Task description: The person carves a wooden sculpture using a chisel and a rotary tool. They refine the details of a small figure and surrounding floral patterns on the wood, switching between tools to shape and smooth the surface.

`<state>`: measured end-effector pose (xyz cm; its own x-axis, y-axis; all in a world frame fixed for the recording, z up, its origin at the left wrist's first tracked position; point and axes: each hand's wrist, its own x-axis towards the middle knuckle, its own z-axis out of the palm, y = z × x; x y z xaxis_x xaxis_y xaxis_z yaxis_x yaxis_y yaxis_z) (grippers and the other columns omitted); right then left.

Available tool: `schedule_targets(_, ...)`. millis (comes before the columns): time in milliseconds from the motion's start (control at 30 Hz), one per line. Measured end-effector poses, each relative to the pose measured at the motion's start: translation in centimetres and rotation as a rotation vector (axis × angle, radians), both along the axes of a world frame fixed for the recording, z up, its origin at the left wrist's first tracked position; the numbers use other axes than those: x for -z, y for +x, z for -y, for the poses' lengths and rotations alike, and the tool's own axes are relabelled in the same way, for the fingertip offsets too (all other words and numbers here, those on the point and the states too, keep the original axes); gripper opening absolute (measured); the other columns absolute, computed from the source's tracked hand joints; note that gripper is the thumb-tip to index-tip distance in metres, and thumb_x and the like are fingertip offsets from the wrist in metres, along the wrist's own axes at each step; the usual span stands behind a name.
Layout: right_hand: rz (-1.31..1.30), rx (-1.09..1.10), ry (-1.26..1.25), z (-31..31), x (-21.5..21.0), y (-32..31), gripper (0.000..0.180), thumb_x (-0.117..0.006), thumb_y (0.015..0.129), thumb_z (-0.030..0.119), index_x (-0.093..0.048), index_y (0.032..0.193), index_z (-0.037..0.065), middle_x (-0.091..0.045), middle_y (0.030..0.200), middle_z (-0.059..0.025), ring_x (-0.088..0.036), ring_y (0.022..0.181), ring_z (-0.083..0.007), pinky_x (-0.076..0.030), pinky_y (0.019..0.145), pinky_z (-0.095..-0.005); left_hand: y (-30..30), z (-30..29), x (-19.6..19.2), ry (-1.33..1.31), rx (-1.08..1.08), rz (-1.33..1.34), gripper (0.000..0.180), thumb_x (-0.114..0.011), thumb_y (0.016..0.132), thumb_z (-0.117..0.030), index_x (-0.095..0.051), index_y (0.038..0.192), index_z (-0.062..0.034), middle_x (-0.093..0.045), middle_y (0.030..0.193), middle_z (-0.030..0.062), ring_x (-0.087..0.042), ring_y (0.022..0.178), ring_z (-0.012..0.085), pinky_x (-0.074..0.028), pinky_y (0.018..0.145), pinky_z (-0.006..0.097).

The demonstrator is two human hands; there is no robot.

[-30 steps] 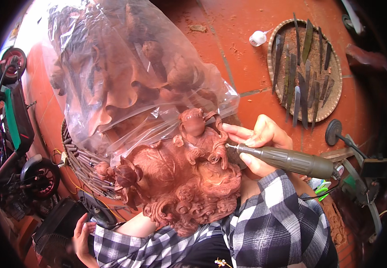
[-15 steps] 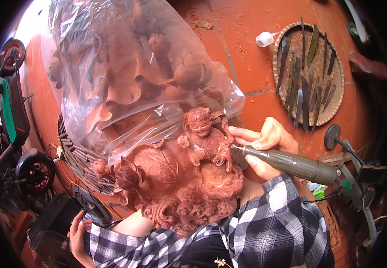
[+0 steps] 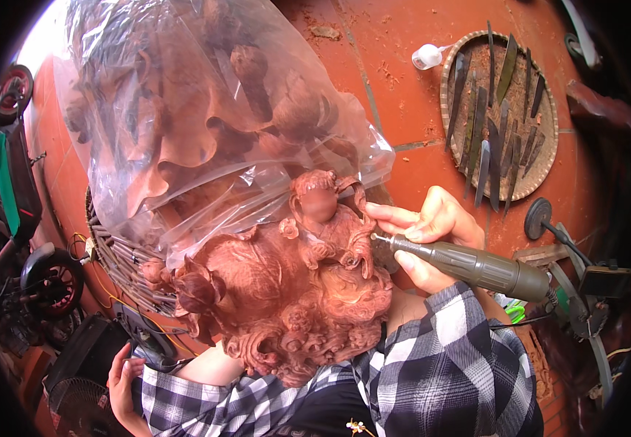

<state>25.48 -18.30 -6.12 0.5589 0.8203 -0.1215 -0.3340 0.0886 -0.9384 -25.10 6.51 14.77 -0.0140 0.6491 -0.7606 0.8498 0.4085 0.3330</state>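
A large reddish-brown wooden carving (image 3: 279,298) with curls and a small figure on top fills the middle of the view. Its upper part is wrapped in a clear plastic sheet (image 3: 206,116). My right hand (image 3: 432,233) grips a grey-green rotary carving tool (image 3: 475,266), whose tip touches the right side of the small figure. My left hand (image 3: 122,375) is low at the left, below the carving, fingers loosely curled near a dark fan housing; I see nothing in it. Both sleeves are black-and-white plaid.
A round woven tray (image 3: 541,116) with several chisels lies at the upper right on the red tiled floor (image 3: 403,95). A small white bottle (image 3: 428,57) is beside it. A wicker basket (image 3: 122,262) sits under the carving. A scooter (image 3: 17,189) stands left; a foot pedal (image 3: 537,217) and cables right.
The view has drifted slightly, so the carving sits a little lower and further right. My right hand keeps the tool tip against the small figure, barely shifting. My left hand stays low.
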Motion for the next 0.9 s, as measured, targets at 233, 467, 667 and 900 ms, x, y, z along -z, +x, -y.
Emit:
schedule_targets(233, -0.022, 0.023, 0.003, 0.06, -0.18, -0.03, 0.026, -0.074, 0.082, -0.004, -0.053, 0.094, 0.003, -0.047, 0.098, -0.007, -0.063, 0.118, -0.0512, -0.053, 0.106, -0.0598, 0.18, -0.28, -0.19, 0.001, 0.013, 0.0, 0.052, -0.059, 0.106, -0.025, -0.048, 0.149, 0.0019, -0.072, 0.106, 0.0113, -0.066, 0.094, 0.0118, -0.051, 0.088, 0.025)
schedule_targets(467, 0.009, 0.005, 0.04, 0.03, 0.37, 0.01, 0.025, -0.074, 0.082, -0.006, -0.053, 0.095, 0.002, -0.048, 0.099, -0.0073, -0.064, 0.117, -0.0501, -0.053, 0.105, -0.0603, -0.16, -0.17, -0.09, 0.014, -0.004, -0.002, 0.054, -0.061, 0.105, -0.026, -0.049, 0.149, 0.0018, -0.072, 0.105, 0.0109, -0.065, 0.092, 0.0104, -0.051, 0.087, 0.024)
schedule_targets(667, -0.012, 0.002, -0.021, -0.19, -0.54, 0.12, 0.024, -0.074, 0.082, -0.006, -0.055, 0.093, 0.004, -0.049, 0.098, -0.0063, -0.064, 0.119, -0.0491, -0.054, 0.105, -0.0574, -0.09, -0.15, -0.07, 0.017, 0.003, -0.005, 0.053, -0.061, 0.105, -0.026, -0.049, 0.149, 0.0019, -0.072, 0.105, 0.011, -0.065, 0.092, 0.0108, -0.051, 0.087, 0.024)
schedule_targets(900, -0.016, -0.009, -0.016, -0.06, -0.41, 0.2, 0.025, -0.076, 0.082, -0.005, -0.055, 0.093, 0.004, -0.049, 0.098, -0.0059, -0.063, 0.12, -0.0495, -0.053, 0.106, -0.0565, -0.29, -0.14, -0.2, 0.025, 0.018, -0.004, 0.052, -0.059, 0.106, -0.025, -0.049, 0.149, 0.0021, -0.072, 0.105, 0.0112, -0.065, 0.093, 0.0113, -0.051, 0.088, 0.025)
